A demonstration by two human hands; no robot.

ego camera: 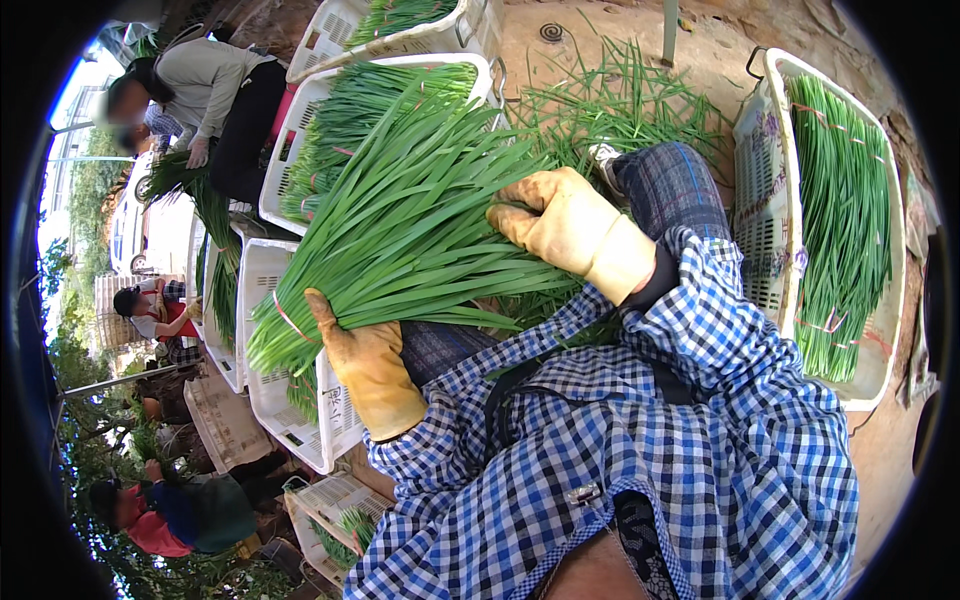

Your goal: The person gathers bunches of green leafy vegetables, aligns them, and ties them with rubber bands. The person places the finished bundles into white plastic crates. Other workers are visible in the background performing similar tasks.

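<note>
A large bundle of garlic chives (420, 202) lies slantwise before me, its pale cut ends at the lower left and its leaves fanning up and right. A thin reddish band (291, 319) circles it near the cut ends. My left hand (375, 367), in a stained yellow rubber glove, grips the bundle beside that band, thumb on top and fingers hidden beneath. Further along, my right hand (570, 225), gloved likewise, has its fingers curled on the leaf blades at the bundle's right side. Under the bundle's lower end stands a white plastic crate (330, 420) holding more chives.
Another white crate (484, 82) of banded chives stands beyond the bundle, and one more crate (780, 150) at my right. Loose leaves (630, 105) litter the floor near a metal post (670, 34). Several people work at left, one co-worker (217, 97) bending over chives.
</note>
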